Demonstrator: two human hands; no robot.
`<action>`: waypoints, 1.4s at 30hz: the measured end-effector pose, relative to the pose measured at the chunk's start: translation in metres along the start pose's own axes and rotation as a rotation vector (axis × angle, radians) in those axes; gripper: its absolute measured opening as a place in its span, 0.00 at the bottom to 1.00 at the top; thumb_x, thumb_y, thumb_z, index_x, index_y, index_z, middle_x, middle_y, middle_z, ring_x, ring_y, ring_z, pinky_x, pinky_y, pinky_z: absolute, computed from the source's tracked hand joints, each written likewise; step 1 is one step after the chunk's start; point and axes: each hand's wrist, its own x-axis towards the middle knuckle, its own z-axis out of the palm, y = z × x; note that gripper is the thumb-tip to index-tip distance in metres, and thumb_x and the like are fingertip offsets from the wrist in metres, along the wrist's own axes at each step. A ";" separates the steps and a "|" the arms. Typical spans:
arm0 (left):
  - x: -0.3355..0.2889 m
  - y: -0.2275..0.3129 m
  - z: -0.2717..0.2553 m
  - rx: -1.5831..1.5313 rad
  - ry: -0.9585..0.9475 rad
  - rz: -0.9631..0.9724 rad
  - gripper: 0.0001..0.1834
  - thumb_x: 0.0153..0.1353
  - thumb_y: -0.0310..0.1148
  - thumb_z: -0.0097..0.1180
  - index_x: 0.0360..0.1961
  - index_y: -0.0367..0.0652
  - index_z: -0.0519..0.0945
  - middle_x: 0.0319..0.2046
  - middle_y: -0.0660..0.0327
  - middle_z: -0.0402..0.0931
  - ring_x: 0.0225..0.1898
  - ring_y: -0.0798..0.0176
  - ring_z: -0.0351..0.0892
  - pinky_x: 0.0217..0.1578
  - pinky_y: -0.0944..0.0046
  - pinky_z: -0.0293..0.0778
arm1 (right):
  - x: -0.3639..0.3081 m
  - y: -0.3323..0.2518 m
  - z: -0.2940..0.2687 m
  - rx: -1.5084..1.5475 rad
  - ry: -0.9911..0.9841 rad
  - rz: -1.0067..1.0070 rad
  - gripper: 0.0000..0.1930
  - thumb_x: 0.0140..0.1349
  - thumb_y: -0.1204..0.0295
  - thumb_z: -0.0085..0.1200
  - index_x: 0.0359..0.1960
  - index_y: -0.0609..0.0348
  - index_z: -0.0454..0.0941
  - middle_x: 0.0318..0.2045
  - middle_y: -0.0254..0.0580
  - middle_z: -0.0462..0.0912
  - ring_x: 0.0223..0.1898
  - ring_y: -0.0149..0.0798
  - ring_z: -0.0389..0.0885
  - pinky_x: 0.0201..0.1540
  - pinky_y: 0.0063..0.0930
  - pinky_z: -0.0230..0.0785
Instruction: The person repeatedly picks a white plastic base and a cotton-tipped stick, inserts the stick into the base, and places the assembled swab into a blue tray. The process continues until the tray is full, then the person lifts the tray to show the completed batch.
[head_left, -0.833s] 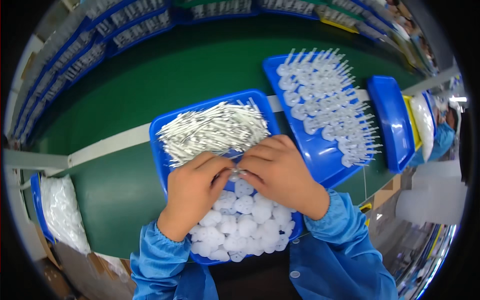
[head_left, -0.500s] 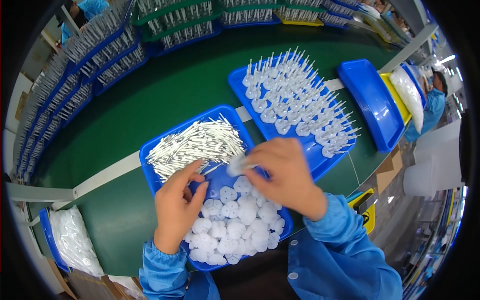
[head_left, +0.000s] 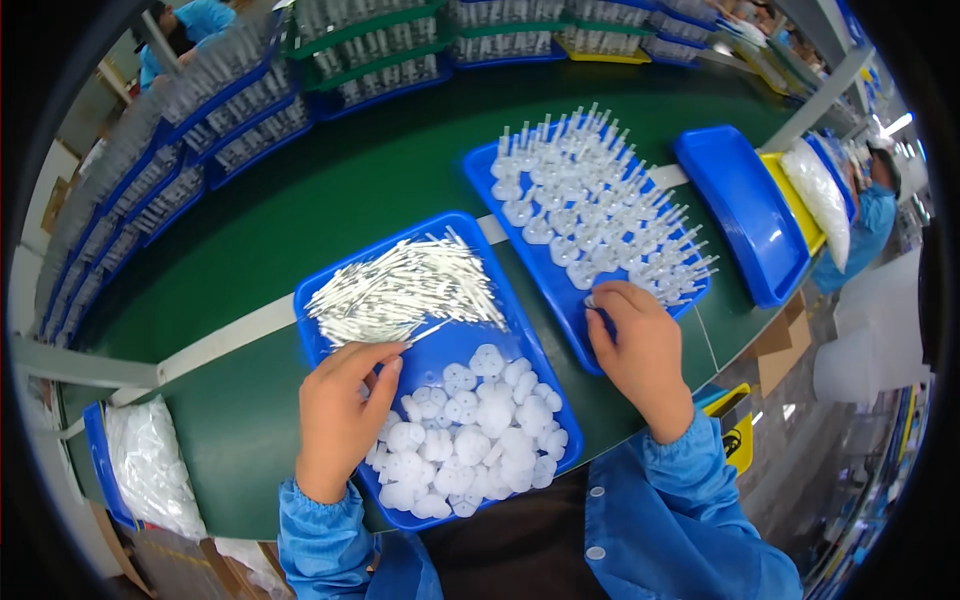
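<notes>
My right hand [head_left: 642, 345] is at the near end of a blue tray [head_left: 570, 318]. Its thumb and forefinger pinch a small white plastic disc [head_left: 591, 301], mostly hidden by the fingers. Several similar discs with upright pins [head_left: 590, 200] stand beyond it in that tray. Over the left edge of a nearer blue tray [head_left: 450, 345], my left hand [head_left: 345, 415] is slightly open, thumb and forefinger a little apart and nothing visible between them. Its fingertips are beside a heap of thin white pins [head_left: 405, 290]. Loose white scalloped discs [head_left: 470, 435] fill the near part of this tray.
Stacked trays of upright parts [head_left: 380, 45] line the table's far and left sides. A blue tray [head_left: 745, 215] lies at the right, beside a white plastic bag [head_left: 818, 195]. Another bag [head_left: 150, 465] rests in a tray at the left. A co-worker [head_left: 875, 215] is far right.
My right hand has moved right with the disc, from above the nearer tray to the tray of standing discs. My left hand has shifted slightly left, its thumb and forefinger closer together.
</notes>
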 end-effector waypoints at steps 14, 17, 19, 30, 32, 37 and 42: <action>-0.020 0.005 -0.008 0.119 -0.110 0.052 0.09 0.69 0.29 0.68 0.49 0.42 0.92 0.39 0.56 0.90 0.38 0.51 0.90 0.39 0.54 0.84 | 0.064 -0.097 0.090 0.166 -0.323 -0.690 0.09 0.59 0.74 0.65 0.42 0.53 0.84 0.39 0.37 0.90 0.42 0.44 0.89 0.47 0.41 0.77; -0.011 0.005 0.003 0.110 -0.150 0.115 0.10 0.67 0.30 0.71 0.48 0.43 0.92 0.39 0.57 0.89 0.39 0.53 0.89 0.39 0.53 0.83 | 0.073 -0.086 0.073 0.489 -0.344 -0.491 0.15 0.56 0.80 0.67 0.46 0.59 0.83 0.38 0.39 0.89 0.38 0.44 0.90 0.42 0.41 0.79; 0.001 0.006 0.014 0.119 -0.199 0.159 0.11 0.65 0.31 0.72 0.48 0.43 0.91 0.39 0.58 0.88 0.39 0.53 0.89 0.40 0.54 0.83 | 0.073 -0.081 0.065 0.711 -0.351 -0.317 0.16 0.57 0.82 0.68 0.48 0.61 0.83 0.38 0.38 0.88 0.37 0.38 0.87 0.41 0.34 0.78; 0.022 -0.012 0.010 -0.373 0.031 0.003 0.16 0.64 0.19 0.67 0.50 0.45 0.92 0.38 0.63 0.81 0.40 0.67 0.82 0.31 0.66 0.76 | 0.084 -0.080 0.061 1.130 -0.382 0.064 0.16 0.66 0.80 0.73 0.54 0.67 0.88 0.39 0.43 0.92 0.38 0.29 0.85 0.45 0.23 0.79; 0.023 -0.022 0.010 -0.544 0.088 0.079 0.18 0.65 0.17 0.66 0.54 0.42 0.91 0.45 0.62 0.81 0.43 0.71 0.81 0.32 0.71 0.78 | 0.083 -0.086 0.059 1.032 -0.374 0.012 0.13 0.64 0.79 0.75 0.50 0.65 0.90 0.39 0.44 0.93 0.37 0.29 0.86 0.42 0.25 0.79; 0.013 -0.027 0.022 -0.781 0.192 0.008 0.22 0.67 0.16 0.67 0.62 0.37 0.88 0.53 0.58 0.79 0.47 0.70 0.81 0.40 0.73 0.85 | 0.077 -0.095 0.057 0.849 -0.362 -0.049 0.11 0.60 0.78 0.79 0.43 0.63 0.93 0.37 0.44 0.94 0.32 0.31 0.89 0.37 0.25 0.80; 0.011 -0.018 0.017 -0.819 0.164 -0.202 0.24 0.68 0.14 0.67 0.65 0.38 0.86 0.53 0.59 0.79 0.52 0.69 0.82 0.44 0.73 0.87 | 0.068 -0.093 0.063 0.891 -0.298 -0.123 0.12 0.59 0.78 0.80 0.44 0.61 0.93 0.37 0.43 0.94 0.29 0.33 0.88 0.35 0.26 0.80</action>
